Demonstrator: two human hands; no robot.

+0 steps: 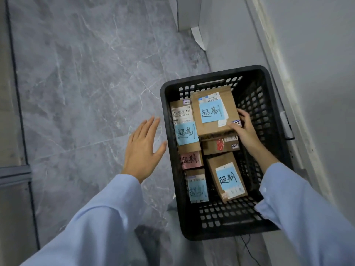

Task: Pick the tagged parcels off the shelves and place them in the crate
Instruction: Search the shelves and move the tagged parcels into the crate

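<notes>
A black slatted plastic crate (269, 89) stands on the floor and holds several brown cardboard parcels. A large parcel with a blue tag (211, 112) lies on top of the others at the far end; my right hand (243, 129) grips its near right corner inside the crate. Beside it lies another blue-tagged parcel (185, 131), with a pink-tagged one (191, 160) and two more blue-tagged parcels (227, 179) nearer to me. My left hand (143, 148) hovers open, fingers spread, just outside the crate's left wall, holding nothing.
Grey marble floor tiles (86, 83) stretch to the left of the crate. A white wall and baseboard (288, 93) run close along the crate's right side. A white post foot (188, 14) stands at the top. A thin black cable (247, 248) trails on the floor.
</notes>
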